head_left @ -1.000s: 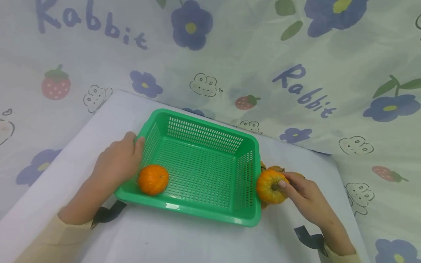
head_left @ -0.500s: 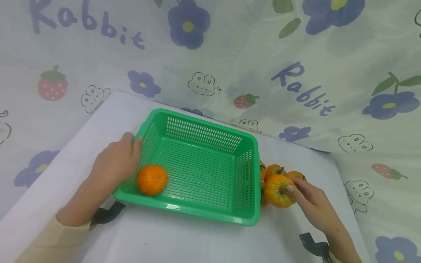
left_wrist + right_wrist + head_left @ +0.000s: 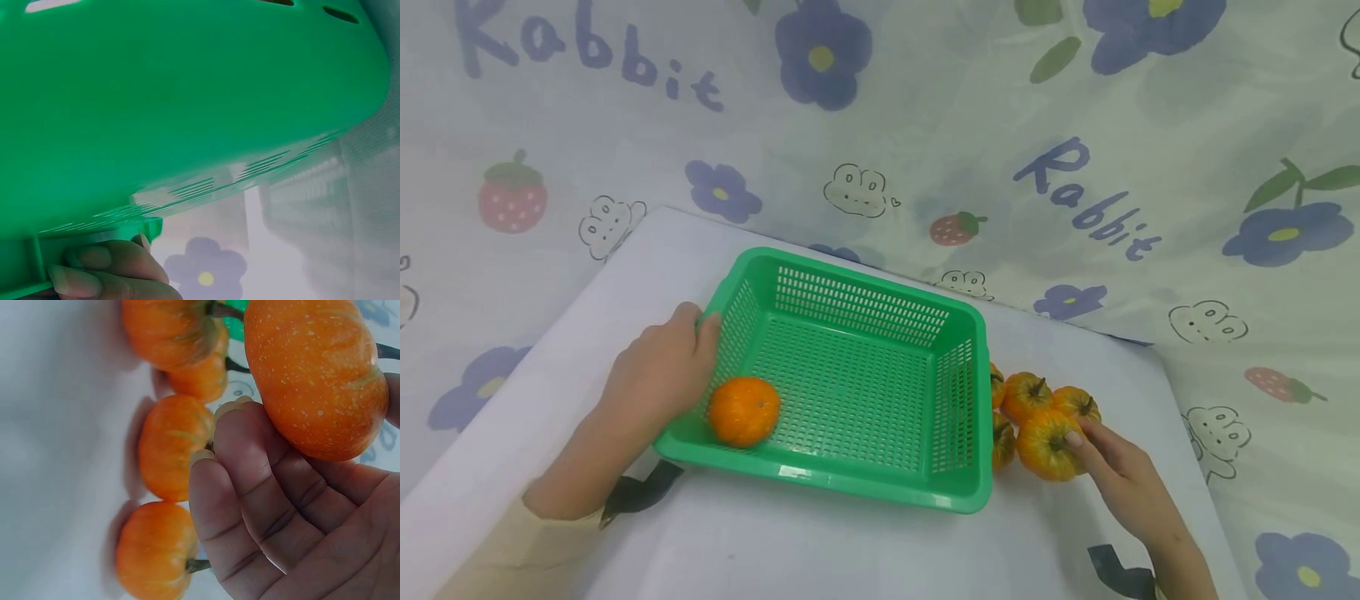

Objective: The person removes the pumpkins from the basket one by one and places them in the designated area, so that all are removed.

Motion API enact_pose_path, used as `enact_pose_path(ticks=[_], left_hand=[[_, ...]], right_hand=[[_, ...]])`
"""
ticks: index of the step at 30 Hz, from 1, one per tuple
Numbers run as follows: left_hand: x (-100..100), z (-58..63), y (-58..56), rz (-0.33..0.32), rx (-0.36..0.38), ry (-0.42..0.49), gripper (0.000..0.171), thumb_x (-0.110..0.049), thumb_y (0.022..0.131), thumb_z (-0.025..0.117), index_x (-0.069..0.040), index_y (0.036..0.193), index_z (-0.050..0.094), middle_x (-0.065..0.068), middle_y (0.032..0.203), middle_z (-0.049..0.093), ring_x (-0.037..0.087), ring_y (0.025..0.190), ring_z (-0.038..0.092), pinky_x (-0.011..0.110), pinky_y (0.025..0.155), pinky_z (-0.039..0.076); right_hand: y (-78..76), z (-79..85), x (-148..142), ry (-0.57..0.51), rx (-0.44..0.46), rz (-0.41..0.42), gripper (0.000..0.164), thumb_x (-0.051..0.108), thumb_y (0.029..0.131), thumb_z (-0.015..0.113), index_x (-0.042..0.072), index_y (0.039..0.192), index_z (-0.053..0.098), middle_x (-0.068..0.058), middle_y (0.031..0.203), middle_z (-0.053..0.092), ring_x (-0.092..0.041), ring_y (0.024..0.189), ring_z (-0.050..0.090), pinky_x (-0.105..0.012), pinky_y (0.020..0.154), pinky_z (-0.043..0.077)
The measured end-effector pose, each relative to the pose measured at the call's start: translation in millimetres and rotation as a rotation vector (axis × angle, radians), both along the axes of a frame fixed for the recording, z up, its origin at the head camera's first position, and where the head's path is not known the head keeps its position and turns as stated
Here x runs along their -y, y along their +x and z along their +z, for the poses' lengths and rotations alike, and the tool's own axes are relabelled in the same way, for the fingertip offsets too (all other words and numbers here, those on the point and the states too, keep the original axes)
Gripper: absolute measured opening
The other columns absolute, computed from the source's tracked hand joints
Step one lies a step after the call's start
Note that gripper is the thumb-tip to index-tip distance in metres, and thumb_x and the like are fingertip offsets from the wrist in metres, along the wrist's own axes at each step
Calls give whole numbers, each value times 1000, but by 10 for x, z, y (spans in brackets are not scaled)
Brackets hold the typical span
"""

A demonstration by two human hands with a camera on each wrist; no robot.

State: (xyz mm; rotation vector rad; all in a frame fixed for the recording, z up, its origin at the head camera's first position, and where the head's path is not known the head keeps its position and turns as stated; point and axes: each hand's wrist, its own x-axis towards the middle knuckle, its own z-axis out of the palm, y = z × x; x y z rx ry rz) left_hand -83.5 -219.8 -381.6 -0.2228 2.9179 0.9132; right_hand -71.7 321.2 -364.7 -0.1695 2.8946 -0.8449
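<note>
My left hand (image 3: 658, 367) grips the left rim of a green plastic basket (image 3: 820, 477); its fingers (image 3: 81, 281) curl under the edge in the left wrist view. One small orange pumpkin (image 3: 744, 412) lies in the basket's near left corner. To the right of the basket, my right hand (image 3: 1123, 479) pinches another small pumpkin (image 3: 1048, 446) between thumb and fingers. In the right wrist view that held pumpkin (image 3: 315, 375) is off the table. Several more pumpkins (image 3: 1027, 397) sit just beyond it, some partly hidden by the basket wall.
A white cloth (image 3: 820, 550) covers the table. Behind it hangs a pale curtain (image 3: 910, 125) printed with flowers, rabbits and strawberries. Dark straps (image 3: 643, 492) show at both wrists.
My right hand has moved right and slightly nearer with its pumpkin, away from the basket wall. More of the other pumpkins show now. The left hand keeps its grip on the basket.
</note>
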Motion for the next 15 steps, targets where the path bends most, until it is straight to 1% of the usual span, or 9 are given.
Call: enact_pose_path(ticks=[1, 3, 6, 8, 11, 13, 15], left_hand=[[0, -1, -1, 1, 0, 1, 60, -46, 113, 22, 7, 129, 43, 13, 73, 50, 29, 61, 52, 37, 50, 41], [-1, -2, -3, 2, 2, 3, 60, -47, 113, 22, 7, 129, 43, 13, 73, 49, 29, 61, 51, 37, 49, 41], [-3, 2, -6, 2, 1, 4, 60, -47, 113, 22, 6, 128, 43, 13, 72, 49, 29, 61, 51, 37, 49, 41], [-4, 4, -7, 1, 0, 5, 60, -47, 113, 21, 6, 127, 44, 13, 72, 49, 29, 61, 51, 37, 49, 41], [-4, 9, -4, 2, 1, 7, 59, -47, 113, 21, 6, 125, 44, 13, 72, 49, 29, 61, 51, 37, 49, 41], [-5, 14, -1, 1, 4, 6, 59, -47, 113, 21, 6, 125, 43, 13, 72, 49, 29, 60, 51, 37, 49, 41], [-6, 20, 1, 0, 7, 6, 59, -47, 113, 21, 6, 124, 43, 13, 72, 49, 29, 60, 51, 37, 49, 41]], right_hand=[[5, -19, -17, 3, 10, -9, 49, 35, 112, 51, -3, 142, 58, -25, 138, 62, -41, 123, 60, -41, 92, 57], [19, -57, -40, -2, 30, -24, 52, 36, 112, 49, -6, 142, 57, -27, 139, 61, -43, 124, 60, -54, 93, 56], [36, -114, -63, -7, 39, -33, 54, 38, 113, 48, -7, 141, 56, -27, 138, 61, -43, 123, 60, -55, 93, 55], [38, -154, -77, -7, 43, -38, 54, 39, 113, 48, -7, 140, 57, -26, 137, 62, -41, 121, 61, -55, 92, 56], [35, -210, -106, -3, 41, -47, 52, 38, 113, 48, -5, 139, 59, -23, 133, 65, -31, 113, 64, -40, 87, 58], [31, -247, -125, -14, 49, -59, 50, 38, 113, 49, -4, 138, 59, -20, 130, 67, -21, 104, 65, -31, 81, 57], [28, -282, -137, -31, 69, -75, 49, 37, 112, 49, -4, 138, 60, -18, 127, 68, -15, 96, 65, -27, 78, 55]])
